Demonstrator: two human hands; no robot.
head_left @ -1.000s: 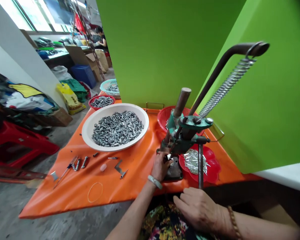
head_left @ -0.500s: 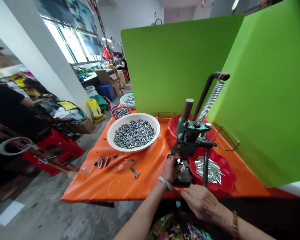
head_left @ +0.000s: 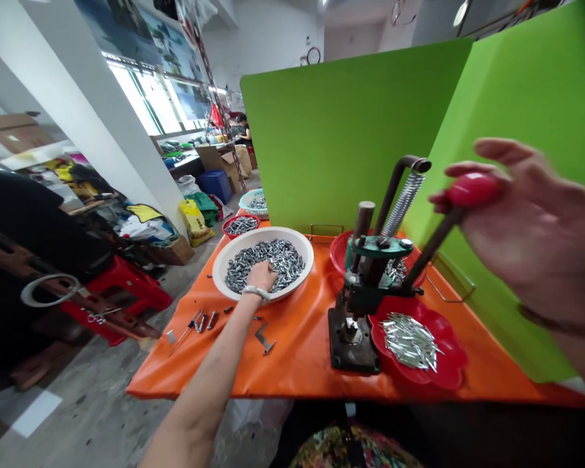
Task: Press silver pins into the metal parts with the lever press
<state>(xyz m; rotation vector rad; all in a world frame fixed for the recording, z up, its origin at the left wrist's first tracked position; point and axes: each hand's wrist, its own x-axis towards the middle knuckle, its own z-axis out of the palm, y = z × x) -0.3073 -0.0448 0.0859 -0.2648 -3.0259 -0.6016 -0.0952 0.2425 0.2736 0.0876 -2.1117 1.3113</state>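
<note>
My left hand (head_left: 262,276) reaches into a white bowl (head_left: 218,276) heaped with small grey metal parts (head_left: 285,260). Its fingers are bent together at the pile; whatever is between the tips is hidden. Raised at the right, my right hand (head_left: 526,221) is loosely round the red knob (head_left: 475,190) of a lever (head_left: 436,250), some fingers passing behind it. The lever belongs to a green hand press (head_left: 370,286) with a coil spring (head_left: 403,201). A small light-coloured piece (head_left: 351,330) sits on the press base under the ram.
Right of the press, a red scalloped dish (head_left: 451,357) holds slim silvery pins (head_left: 412,341); a red basin (head_left: 338,250) stands behind. Loose tools and metal parts (head_left: 202,322) lie on the orange cloth (head_left: 297,357). Green panels (head_left: 355,143) enclose the back and right. A person sits far back.
My left hand has left the press base and gone over to the white bowl. My right hand has risen from the table edge to the knob, and the lever has swung up.
</note>
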